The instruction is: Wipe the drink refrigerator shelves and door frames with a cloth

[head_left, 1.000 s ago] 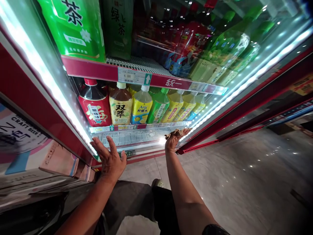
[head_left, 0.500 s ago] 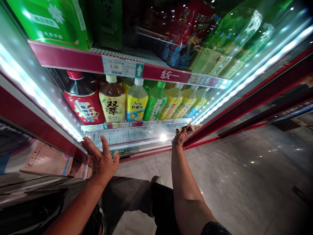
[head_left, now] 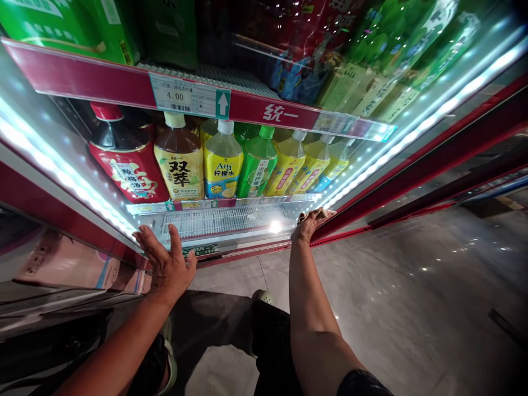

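Note:
My right hand grips a crumpled, patterned cloth at the lower right corner of a lit drinks fridge. The cloth lies against the glass or frame there; which one I cannot tell. Over at the lower left corner, my left hand has its fingers spread and holds nothing, close to the fridge front. Behind the glass stands a row of bottles, among them a red-labelled one, a yellow and blue one and a green one. Below them is a white wire rack.
A red shelf strip with a price tag crosses above the bottles. Bright light strips run down both sides. Pinkish packages lie at the left. Grey tiled floor stretches to the right, and a light clog shows below.
The view has shifted slightly, so the shelves and bottles sit further up and left. Both hands stay at nearly the same spots, the cloth still in the right one.

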The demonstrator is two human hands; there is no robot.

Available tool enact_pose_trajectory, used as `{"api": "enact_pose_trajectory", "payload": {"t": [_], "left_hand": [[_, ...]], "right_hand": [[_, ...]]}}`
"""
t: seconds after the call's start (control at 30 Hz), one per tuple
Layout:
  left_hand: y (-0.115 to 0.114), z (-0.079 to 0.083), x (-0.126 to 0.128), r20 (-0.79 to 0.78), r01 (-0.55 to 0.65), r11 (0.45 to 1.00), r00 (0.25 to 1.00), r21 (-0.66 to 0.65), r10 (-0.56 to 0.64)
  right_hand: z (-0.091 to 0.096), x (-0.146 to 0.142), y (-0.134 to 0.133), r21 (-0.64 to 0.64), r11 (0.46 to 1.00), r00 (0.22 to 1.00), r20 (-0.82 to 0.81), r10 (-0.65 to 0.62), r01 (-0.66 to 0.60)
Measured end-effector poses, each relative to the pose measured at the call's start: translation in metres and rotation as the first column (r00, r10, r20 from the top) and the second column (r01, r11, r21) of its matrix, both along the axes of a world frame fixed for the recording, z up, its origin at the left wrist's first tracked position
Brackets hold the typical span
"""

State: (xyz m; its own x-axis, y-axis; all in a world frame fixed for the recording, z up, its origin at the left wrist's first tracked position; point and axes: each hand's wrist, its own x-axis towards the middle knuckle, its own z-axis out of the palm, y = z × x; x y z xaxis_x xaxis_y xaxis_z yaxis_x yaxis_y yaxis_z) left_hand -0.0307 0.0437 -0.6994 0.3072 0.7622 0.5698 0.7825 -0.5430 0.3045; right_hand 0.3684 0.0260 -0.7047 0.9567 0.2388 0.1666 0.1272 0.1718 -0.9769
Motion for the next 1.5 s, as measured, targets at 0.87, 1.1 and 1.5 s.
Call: {"api": "enact_pose_trajectory", "payload": {"t": [0.87, 1.1, 1.5], "left_hand": [[-0.002, -0.020, -0.003, -0.017, 0.024, 0.998, 1.000, -0.061, -0.025], [-0.008, -0.025, -0.002, -0.105, -0.033, 0.994, 0.994, -0.109, 0.022], [-0.017, -0.036, -0.002, -0.159, -0.099, 0.973, 0.985, -0.210, 0.066]], "right_hand": [[-0.012, -0.006, -0.008, -0.100, 0.995, 1.000, -0.005, 0.012, -0.012], [-0.010, -0.020, -0.007, -0.155, 0.987, 0.997, 0.059, 0.048, -0.038], [-0.029, -0.046, -0.001, -0.344, 0.931, 0.924, 0.383, 0.018, 0.124]]}}
